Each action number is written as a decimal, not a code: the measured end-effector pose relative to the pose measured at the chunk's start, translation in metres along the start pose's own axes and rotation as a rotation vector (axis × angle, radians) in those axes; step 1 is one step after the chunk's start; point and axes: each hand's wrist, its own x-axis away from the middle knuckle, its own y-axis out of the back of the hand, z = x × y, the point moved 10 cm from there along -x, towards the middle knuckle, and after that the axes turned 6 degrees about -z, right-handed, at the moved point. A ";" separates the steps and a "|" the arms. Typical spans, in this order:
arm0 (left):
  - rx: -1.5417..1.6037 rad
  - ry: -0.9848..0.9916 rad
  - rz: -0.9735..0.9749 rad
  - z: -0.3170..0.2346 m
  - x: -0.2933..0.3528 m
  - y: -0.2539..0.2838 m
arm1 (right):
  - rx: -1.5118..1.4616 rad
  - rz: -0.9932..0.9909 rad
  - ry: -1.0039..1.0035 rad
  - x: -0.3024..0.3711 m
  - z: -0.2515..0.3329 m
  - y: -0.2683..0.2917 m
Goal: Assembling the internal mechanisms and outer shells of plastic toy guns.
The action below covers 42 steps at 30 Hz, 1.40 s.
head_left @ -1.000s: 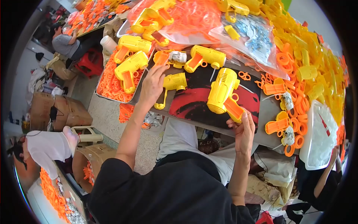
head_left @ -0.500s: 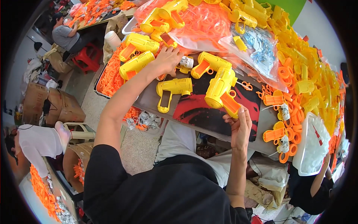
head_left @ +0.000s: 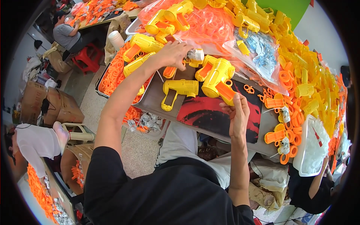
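My left hand (head_left: 173, 55) is curled over a mechanism piece with a white cylinder end (head_left: 195, 55) and an orange handle (head_left: 170, 71); the palm hides its middle. My right hand (head_left: 239, 114) pinches the lower end of the orange handle on a yellow toy gun (head_left: 219, 77), which lies at the mat's far edge. Another yellow toy gun (head_left: 207, 62) lies partly behind it. Left of these, a yellow gun shell (head_left: 181, 87) with a hollow handle rests on the table.
A red and black mat (head_left: 202, 114) covers part of the table. Yellow shells (head_left: 300, 67) are heaped at the right, beside orange rings (head_left: 296, 120) and a white tub (head_left: 311, 150). Bags of orange parts (head_left: 202, 28) stand at the back. Orange pieces fill a left tray (head_left: 112, 80). Co-workers sit nearby.
My left hand has moved right and slightly away, with the white-ended piece moving along. The toy gun in my right hand has shifted left and a little away.
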 end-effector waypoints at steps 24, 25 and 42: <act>0.025 -0.478 -0.003 -0.185 0.021 0.100 | 0.661 0.384 0.386 0.049 0.001 -0.061; 0.008 -0.490 0.007 -0.197 0.019 0.091 | 0.655 0.465 0.392 0.063 0.010 -0.033; 0.046 -0.498 0.142 -0.277 0.007 -0.034 | 1.380 -1.162 0.370 0.159 0.282 0.462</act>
